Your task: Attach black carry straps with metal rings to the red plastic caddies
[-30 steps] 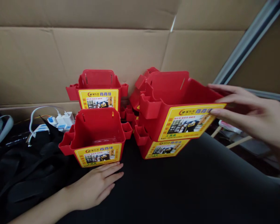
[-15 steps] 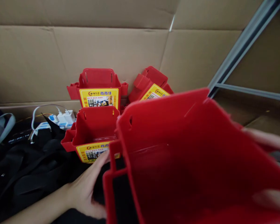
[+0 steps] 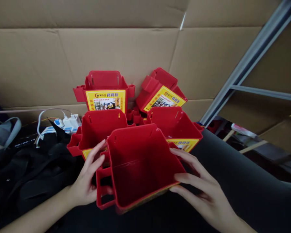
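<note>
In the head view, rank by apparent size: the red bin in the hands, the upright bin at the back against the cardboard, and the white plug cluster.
1. Held red bin, largest, though nearest the camera, which inflates it.
2. Back upright bin; possibly the same model.
3. White plug cluster, smallest.

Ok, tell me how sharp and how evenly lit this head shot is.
Head view: the near red bin between the left hand and right hand is fairly sharp, with the yellow labels behind it legible as print; the cardboard wall is softly, evenly lit; the black cloth loses detail in darkness; straight edges bow toward the frame borders.
</note>
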`<state>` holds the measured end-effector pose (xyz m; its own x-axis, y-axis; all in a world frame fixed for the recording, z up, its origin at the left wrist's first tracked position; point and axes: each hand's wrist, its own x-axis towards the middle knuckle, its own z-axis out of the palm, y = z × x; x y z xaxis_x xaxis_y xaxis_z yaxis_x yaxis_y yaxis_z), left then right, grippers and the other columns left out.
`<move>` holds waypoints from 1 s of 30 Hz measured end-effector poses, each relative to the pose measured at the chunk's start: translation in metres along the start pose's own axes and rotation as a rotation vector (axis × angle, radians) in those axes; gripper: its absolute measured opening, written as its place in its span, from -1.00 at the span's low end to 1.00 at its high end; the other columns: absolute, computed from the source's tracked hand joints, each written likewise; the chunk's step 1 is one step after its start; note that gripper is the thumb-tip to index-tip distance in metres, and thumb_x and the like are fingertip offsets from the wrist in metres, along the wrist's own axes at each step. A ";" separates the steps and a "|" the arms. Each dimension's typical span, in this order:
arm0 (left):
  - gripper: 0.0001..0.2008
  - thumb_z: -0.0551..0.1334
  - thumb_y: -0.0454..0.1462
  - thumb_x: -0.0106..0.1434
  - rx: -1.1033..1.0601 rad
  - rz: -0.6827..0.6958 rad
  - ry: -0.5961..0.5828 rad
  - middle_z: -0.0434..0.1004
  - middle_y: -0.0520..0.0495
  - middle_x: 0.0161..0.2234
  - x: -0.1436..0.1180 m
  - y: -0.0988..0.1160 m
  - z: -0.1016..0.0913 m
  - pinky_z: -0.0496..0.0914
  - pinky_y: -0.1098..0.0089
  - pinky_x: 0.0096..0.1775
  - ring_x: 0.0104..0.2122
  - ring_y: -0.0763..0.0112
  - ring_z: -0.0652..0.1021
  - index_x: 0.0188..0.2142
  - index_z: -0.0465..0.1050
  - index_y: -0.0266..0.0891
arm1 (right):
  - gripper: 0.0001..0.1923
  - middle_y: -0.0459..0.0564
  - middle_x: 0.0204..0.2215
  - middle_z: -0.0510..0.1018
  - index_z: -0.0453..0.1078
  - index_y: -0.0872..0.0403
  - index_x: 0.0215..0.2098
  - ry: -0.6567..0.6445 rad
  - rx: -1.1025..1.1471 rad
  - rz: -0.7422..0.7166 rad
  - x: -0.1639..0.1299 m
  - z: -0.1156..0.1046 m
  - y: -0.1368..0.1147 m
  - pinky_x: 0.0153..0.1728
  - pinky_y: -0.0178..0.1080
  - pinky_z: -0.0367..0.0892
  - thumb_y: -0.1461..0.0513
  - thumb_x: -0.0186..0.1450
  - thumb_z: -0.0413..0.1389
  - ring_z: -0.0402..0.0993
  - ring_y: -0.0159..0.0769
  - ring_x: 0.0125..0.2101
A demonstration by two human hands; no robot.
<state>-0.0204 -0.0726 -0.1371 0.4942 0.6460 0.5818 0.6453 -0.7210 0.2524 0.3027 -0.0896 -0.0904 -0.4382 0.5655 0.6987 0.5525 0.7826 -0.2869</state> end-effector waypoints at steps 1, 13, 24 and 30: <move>-0.12 0.21 -0.06 0.18 -0.022 0.030 0.029 -0.44 -0.07 0.32 0.002 -0.002 -0.004 0.19 -0.08 0.12 0.26 -0.05 -0.01 0.24 -0.48 0.20 | -0.92 0.09 0.11 0.26 0.39 0.05 -0.33 0.005 -0.003 0.004 0.000 0.002 0.000 0.04 -0.02 0.28 0.30 0.17 0.17 0.28 -0.10 0.07; -0.25 0.08 -0.35 0.27 0.141 0.039 -0.127 -0.27 -0.22 0.31 0.001 0.007 -0.032 0.25 0.13 0.13 0.24 0.08 0.07 0.29 -0.40 -0.13 | -0.68 0.23 0.14 0.16 0.27 0.12 -0.10 0.127 -0.161 -0.167 -0.013 0.026 0.009 0.01 0.12 0.20 0.32 0.16 0.11 0.17 0.01 0.09; -0.36 0.21 0.01 0.12 0.564 -0.336 0.014 0.29 -0.23 0.09 -0.055 -0.039 -0.087 0.26 -0.02 0.06 0.05 -0.02 0.35 0.14 0.15 -0.15 | -0.66 0.21 0.09 0.21 0.28 0.10 -0.11 0.142 -0.215 -0.170 -0.015 0.028 0.005 -0.05 0.08 0.22 0.33 0.14 0.13 0.23 0.00 0.01; -0.59 0.18 0.00 0.15 0.484 -0.366 -0.038 0.51 -0.14 -0.12 -0.069 -0.050 -0.066 0.37 0.12 -0.04 -0.12 0.12 0.51 -0.10 0.38 -0.17 | -0.69 0.20 0.08 0.20 0.27 0.09 -0.12 0.138 -0.219 -0.140 -0.013 0.028 -0.004 -0.04 0.06 0.21 0.35 0.15 0.11 0.21 -0.01 0.01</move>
<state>-0.1257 -0.0978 -0.1386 0.2050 0.8455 0.4931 0.9644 -0.2605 0.0458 0.2861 -0.0925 -0.1167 -0.4289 0.4034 0.8083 0.6399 0.7673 -0.0434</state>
